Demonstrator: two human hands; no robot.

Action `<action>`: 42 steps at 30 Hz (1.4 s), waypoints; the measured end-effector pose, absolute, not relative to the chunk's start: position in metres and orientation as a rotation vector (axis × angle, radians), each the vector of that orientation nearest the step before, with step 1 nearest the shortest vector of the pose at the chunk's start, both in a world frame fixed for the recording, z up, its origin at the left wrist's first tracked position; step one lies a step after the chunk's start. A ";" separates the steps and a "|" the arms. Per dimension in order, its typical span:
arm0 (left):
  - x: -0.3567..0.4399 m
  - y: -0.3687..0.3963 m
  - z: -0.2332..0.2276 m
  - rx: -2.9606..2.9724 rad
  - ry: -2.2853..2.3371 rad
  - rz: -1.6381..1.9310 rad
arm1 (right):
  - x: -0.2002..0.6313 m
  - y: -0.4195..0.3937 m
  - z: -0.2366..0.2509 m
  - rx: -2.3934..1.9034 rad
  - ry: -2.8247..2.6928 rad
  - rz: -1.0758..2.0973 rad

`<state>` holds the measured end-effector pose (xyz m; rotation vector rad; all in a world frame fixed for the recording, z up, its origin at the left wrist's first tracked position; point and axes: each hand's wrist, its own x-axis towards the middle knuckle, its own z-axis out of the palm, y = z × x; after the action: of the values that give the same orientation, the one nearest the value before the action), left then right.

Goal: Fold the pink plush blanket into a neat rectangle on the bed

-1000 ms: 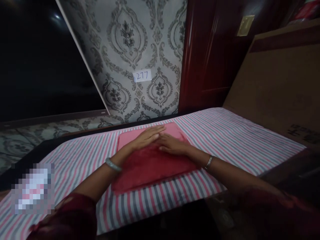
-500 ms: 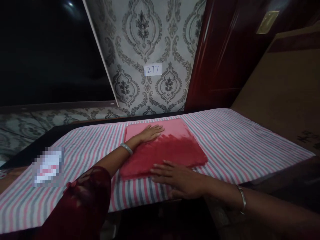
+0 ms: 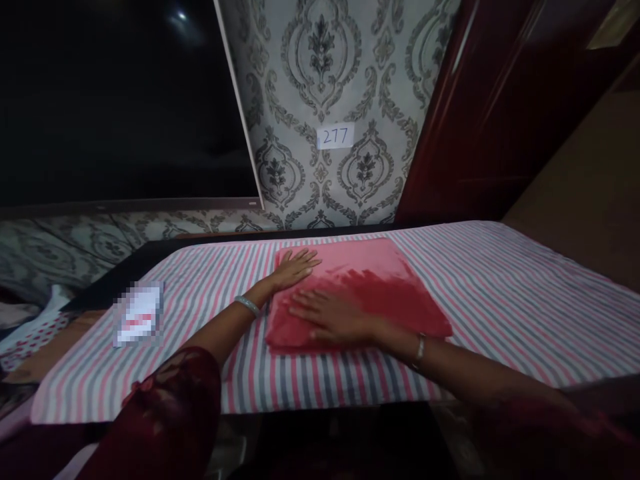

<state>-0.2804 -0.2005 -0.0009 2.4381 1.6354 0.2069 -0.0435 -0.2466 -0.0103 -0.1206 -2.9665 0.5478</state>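
My left hand [image 3: 295, 267] flat, fingers spread, on red towel's [image 3: 380, 287] far-left corner; right hand [image 3: 333, 317] flat on near-left part.

Pixelated patch [image 3: 139, 323]: blurred rectangle on the striped cloth [image 3: 500, 293]; contents unreadable.
Striped cloth: its far right end cut off by the frame edge.
Dark panel [image 3: 115, 100]: upper left, too dark to identify.

Folded red towel [image 3: 370, 287] under my palms, soft matt plush pile, striped cover [image 3: 500, 300] of smooth woven cloth, my bangles [image 3: 249, 305] shiny metal, door [image 3: 500, 113] glossy lacquered wood, wallpaper [image 3: 320, 80] embossed, faint sheen
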 end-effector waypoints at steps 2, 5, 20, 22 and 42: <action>-0.281 -0.200 -0.009 2.454 1.618 0.243 | -0.031 -0.282 -0.010 0.112 -2.971 0.623; -0.283 -0.198 -0.008 2.465 1.593 0.231 | -0.023 -0.312 0.005 0.339 -2.949 0.688; -0.287 -0.200 -0.016 2.521 1.646 0.293 | -0.065 -0.336 -0.014 0.704 -2.943 0.686; -0.291 -0.198 -0.011 2.506 1.628 0.270 | -0.047 -0.339 -0.002 0.607 -2.891 0.725; -0.212 -0.152 0.017 2.572 1.337 0.221 | 0.047 -0.298 0.029 0.168 -2.827 0.910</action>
<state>-0.2124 -0.1515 0.0170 2.5723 1.3374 0.2206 0.0471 -0.2977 0.0294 0.1678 -2.8267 0.9102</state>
